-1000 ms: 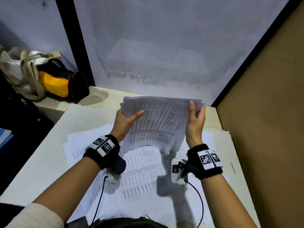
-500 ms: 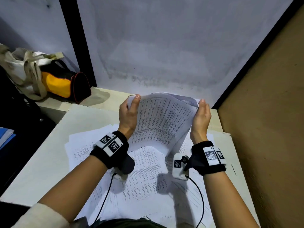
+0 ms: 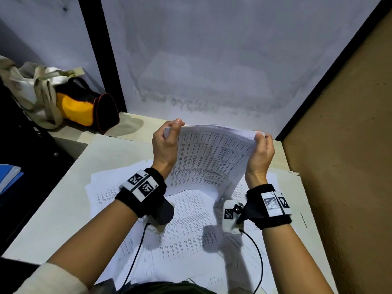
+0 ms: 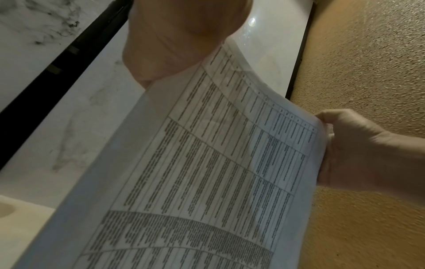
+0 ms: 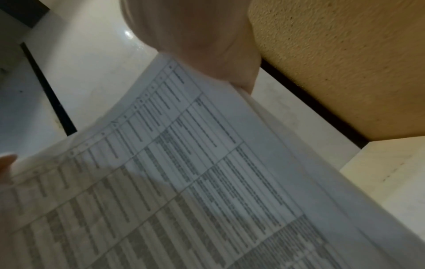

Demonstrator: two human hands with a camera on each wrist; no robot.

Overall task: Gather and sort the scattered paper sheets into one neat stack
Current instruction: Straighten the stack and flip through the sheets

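Note:
I hold a bundle of printed sheets (image 3: 212, 158) upright over the table, its lower edge down on the loose sheets. My left hand (image 3: 167, 141) grips the bundle's top left corner, fingers curled over the edge. My right hand (image 3: 262, 149) grips the top right corner the same way. The bundle bows toward me and its top edges look roughly level. The left wrist view shows the printed sheets (image 4: 207, 172) with the right hand (image 4: 349, 151) at their far edge. The right wrist view is filled by the sheets (image 5: 195, 182). More loose sheets (image 3: 186, 230) lie spread on the table (image 3: 63, 209) under my wrists.
A yellow and black bag (image 3: 84, 107) and a pale cloth bag (image 3: 31, 90) sit on the ledge at the back left. A brown board (image 3: 350, 166) walls the right side. A grey wall (image 3: 212, 60) stands close behind. Blue-edged items (image 3: 8, 177) lie far left.
Both hands have slid up to the bundle's top corners and curled over its edge. The bundle has tipped more upright and its edges have drawn together.

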